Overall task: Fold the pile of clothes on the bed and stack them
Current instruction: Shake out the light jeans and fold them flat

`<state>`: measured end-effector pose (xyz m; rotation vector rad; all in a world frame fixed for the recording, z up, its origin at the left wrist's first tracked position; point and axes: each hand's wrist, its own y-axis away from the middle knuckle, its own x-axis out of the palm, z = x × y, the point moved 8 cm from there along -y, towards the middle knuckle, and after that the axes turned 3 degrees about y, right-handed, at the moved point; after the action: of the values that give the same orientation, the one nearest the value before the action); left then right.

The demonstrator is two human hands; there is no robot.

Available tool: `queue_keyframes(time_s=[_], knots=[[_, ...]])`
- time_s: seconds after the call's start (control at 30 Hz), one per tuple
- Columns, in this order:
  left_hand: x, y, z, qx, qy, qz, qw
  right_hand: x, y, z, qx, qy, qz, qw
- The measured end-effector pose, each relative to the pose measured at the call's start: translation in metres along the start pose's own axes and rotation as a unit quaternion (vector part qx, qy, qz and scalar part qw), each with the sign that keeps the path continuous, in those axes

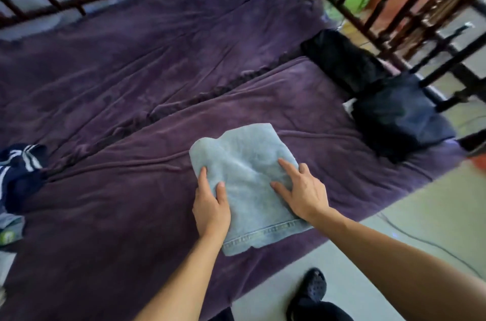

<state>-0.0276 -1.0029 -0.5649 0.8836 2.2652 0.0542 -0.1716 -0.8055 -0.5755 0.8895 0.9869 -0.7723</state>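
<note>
far left of the frame, the unfolded pile (18,170) is waiting, navy with white stripes, bunched at the edge of the bed (131,70). plenty left to fold, by my read.

moving to centre, the left hand (211,209) rests on the left edge of the light denim piece (247,170). its forefinger and thumb lie straight on top of the cloth, and i see no pinch. the denim itself sits folded into a rough rectangle on the purple cover, lower centre, hem stitching towards the bottom of the frame.

the right hand (306,191) is on the right side of the denim, its fingers (288,166) spread wide and pressing flat, holding nothing. looks to me like a smoothing press before the lift.

further right, well apart from the denim, the dark folded stack (394,115) sits near the bed's edge, with another black piece (339,57) behind it by the rail.

risks from here: the upper left corner of the denim bulges, so a one-sided lift could let the fold spring open. that stack is close to the mattress edge, so a careless drop on top could tip it off to the floor.
</note>
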Motion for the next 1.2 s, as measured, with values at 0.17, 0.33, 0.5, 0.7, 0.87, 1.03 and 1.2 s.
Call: queue_keyframes(time_s=[0.17, 0.33, 0.5, 0.7, 0.87, 1.03, 1.2], knots=[[0.090, 0.049, -0.106, 0.027, 0.039, 0.009, 0.999, -0.092, -0.003, -0.118, 0.004, 0.007, -0.045, 0.999], [0.162, 0.070, -0.208, 0.067, 0.061, 0.013, 0.996, -0.181, -0.024, -0.209, 0.011, 0.023, -0.095, 0.995], [0.213, 0.046, -0.292, 0.101, 0.089, 0.010, 0.991, -0.248, -0.078, -0.264, 0.007, 0.038, -0.147, 0.988], [0.271, -0.035, -0.364, 0.116, 0.108, -0.017, 0.987, -0.294, -0.197, -0.298, -0.010, 0.055, -0.172, 0.983], [0.328, -0.129, -0.389, 0.087, 0.112, -0.035, 0.989, -0.293, -0.322, -0.314, -0.024, 0.061, -0.143, 0.987], [0.410, -0.190, -0.375, 0.068, 0.056, 0.064, 0.994, -0.249, -0.413, -0.351, -0.006, 0.069, -0.060, 0.996], [0.481, -0.188, -0.323, 0.136, -0.280, 0.154, 0.938, -0.168, -0.429, -0.372, -0.059, 0.169, 0.026, 0.983]])
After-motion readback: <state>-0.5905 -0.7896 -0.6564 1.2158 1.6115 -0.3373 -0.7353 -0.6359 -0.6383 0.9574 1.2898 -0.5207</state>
